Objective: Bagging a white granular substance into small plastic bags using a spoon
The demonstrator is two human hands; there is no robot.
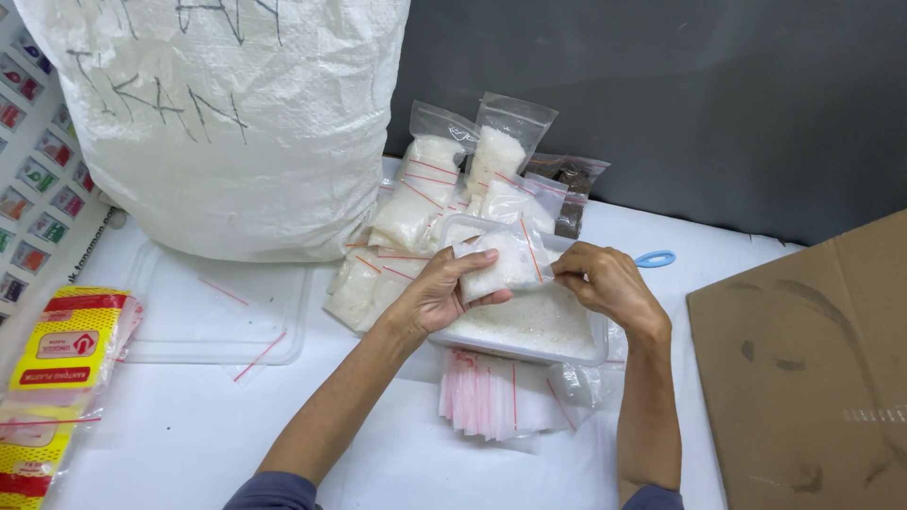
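Your left hand [436,295] cups a small bag [501,266] of white grains, fingers closed around it, above the clear tub [529,335] on the table [189,434]. Your right hand [605,283] pinches the bag's top edge. Filled bags [406,217] lie just behind.

Big white woven sack [217,123] up back, flat cardboard sheet [812,378] on the right, and a yellow-and-red pack of plastic bags [57,368] far left.
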